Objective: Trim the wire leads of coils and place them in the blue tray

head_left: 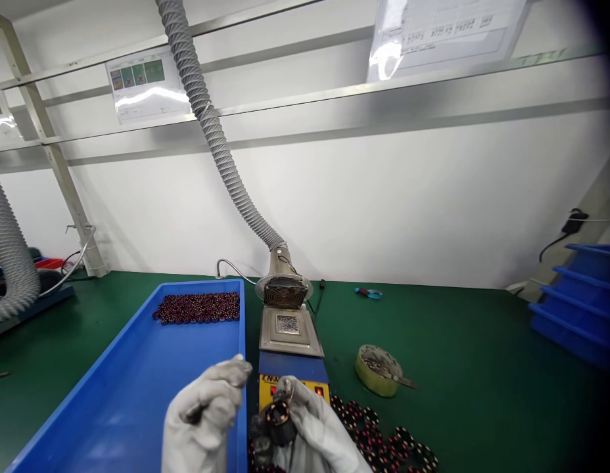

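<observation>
My left hand (204,414), in a white glove, is raised over the right edge of the blue tray (137,387). Its fingers are curled and pinched together; anything inside them is too small to make out. In a white glove with dark, stained fingertips, my right hand (317,424) grips a small black ring-shaped part (279,420) with copper-coloured segments. Just beyond it stands a solder pot (291,328) with a metal top and a yellow front panel, partly covered by the hand. Many similar black and red rings (396,447) lie loose beside my right hand.
More small dark red parts (199,307) are packed at the tray's far end. A grey duct (221,144) hangs down to a hood behind the pot. Right of it are a round tin (378,371), blue-handled cutters (368,293) and stacked blue trays (578,302).
</observation>
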A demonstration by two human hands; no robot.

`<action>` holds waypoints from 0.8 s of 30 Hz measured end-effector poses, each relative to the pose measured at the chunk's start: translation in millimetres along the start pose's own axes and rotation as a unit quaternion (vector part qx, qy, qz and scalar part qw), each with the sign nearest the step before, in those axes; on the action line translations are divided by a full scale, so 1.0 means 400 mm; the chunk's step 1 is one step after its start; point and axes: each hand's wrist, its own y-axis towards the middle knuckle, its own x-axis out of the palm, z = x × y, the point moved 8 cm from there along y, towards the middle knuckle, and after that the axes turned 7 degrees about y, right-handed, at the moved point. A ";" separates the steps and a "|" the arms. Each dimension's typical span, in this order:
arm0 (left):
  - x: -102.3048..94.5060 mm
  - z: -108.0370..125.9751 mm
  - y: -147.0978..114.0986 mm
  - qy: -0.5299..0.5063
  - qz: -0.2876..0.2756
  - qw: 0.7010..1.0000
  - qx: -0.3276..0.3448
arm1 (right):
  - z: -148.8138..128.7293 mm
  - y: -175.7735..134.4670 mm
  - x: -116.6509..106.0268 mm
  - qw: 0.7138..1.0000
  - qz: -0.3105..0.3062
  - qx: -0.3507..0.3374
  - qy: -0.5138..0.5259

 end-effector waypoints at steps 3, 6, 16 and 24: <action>0.004 -0.009 -0.010 0.064 -0.013 0.992 -0.106 | -0.009 -0.002 0.004 1.000 -0.008 -0.003 0.002; 0.043 0.003 -0.019 0.131 -0.058 0.974 -0.177 | -0.012 -0.004 0.016 1.000 -0.021 -0.014 0.001; 0.039 0.011 -0.010 -0.002 -0.006 0.995 -0.100 | -0.027 0.026 -0.048 0.994 -0.051 -0.032 -0.089; 0.077 -0.056 -0.050 -0.056 -0.063 0.944 -0.320 | -0.116 -0.112 0.061 0.877 0.079 -0.386 -0.276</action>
